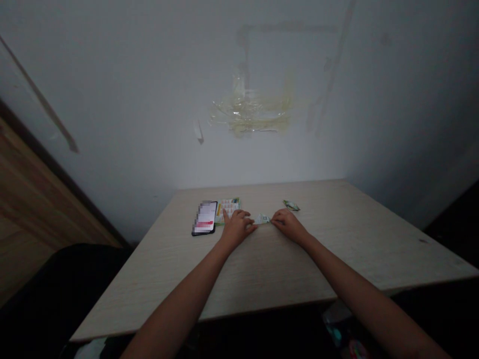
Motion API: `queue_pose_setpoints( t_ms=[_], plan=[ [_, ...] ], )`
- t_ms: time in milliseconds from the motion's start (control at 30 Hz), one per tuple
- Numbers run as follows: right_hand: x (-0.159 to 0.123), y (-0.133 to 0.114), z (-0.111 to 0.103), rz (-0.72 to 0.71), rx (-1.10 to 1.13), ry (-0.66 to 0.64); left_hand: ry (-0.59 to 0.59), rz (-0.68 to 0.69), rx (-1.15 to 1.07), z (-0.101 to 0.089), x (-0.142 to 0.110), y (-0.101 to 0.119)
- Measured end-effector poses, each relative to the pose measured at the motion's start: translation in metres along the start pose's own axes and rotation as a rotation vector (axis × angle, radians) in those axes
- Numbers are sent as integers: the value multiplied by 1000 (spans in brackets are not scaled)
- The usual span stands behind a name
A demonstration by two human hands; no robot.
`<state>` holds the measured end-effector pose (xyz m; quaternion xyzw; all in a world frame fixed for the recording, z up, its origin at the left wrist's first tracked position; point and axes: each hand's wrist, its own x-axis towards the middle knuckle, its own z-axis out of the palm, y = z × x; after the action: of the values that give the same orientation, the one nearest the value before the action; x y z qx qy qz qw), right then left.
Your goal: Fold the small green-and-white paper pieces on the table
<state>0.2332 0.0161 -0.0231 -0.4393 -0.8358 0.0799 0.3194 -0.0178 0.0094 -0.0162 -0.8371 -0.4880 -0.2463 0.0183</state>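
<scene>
A small piece of printed paper [263, 219], whitish with green print, lies low over the table between my two hands. My left hand [236, 227] holds its left end with thumb and fingers, one outer finger reaching onto a colourful printed sheet [227, 207]. At the right end, my right hand [288, 224] pinches the paper between thumb and fingertips. Behind my right hand lies a small folded green-and-white paper [291, 205]. The fingers partly cover both ends of the held piece.
A phone [205, 218] with a lit, partly blurred screen lies left of the printed sheet. The pale wooden table [157, 284] meets a grey wall [157, 99] bearing strips of clear tape [258, 117]. A dark shape [63, 279] stands beyond the table's left edge.
</scene>
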Motion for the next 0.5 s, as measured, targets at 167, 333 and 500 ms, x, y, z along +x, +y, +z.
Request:
queue_pose_setpoints(
  t_ms=[167, 333, 500],
  plan=[
    [0, -5, 0, 3, -14, 22, -14, -40, -41, -3, 1, 3],
    [0, -11, 0, 24, -27, 35, -4, -99, -90, -3, 1, 6],
    [2, -12, 4, 75, -39, 52, 3, -145, -114, -1, 4, 7]
  ],
)
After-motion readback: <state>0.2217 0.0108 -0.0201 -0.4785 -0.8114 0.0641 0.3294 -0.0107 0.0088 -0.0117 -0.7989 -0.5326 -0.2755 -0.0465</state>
